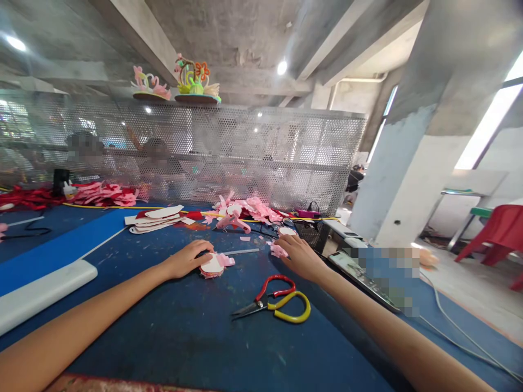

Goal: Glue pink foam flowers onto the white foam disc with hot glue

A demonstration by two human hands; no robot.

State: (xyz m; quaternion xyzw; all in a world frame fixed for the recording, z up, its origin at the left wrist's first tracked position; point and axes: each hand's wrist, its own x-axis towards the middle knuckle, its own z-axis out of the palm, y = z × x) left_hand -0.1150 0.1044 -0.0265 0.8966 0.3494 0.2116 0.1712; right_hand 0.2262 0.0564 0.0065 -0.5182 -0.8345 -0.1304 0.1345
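My left hand (188, 259) grips the edge of a small round piece (212, 263), white on top with pink layers beneath, low over the blue table. A pink strip (227, 261) sticks out from its right side. Across from it, my right hand (301, 255) has its fingers curled down on a small pink felt piece (279, 250); its fingertips are partly hidden. A translucent stick (244, 251) lies between the two hands. Nearer to me rest scissors (263, 305) with one red and one yellow handle, blades slightly apart.
Behind the hands are a pink glue gun (233, 222), a pink felt heap (257, 208) and stacked white pieces (157, 219). A phone (359, 277) leans at the right, with cables beside it. A white roll-like object (49, 294) lies left; a perforated screen (261, 147) stands behind.
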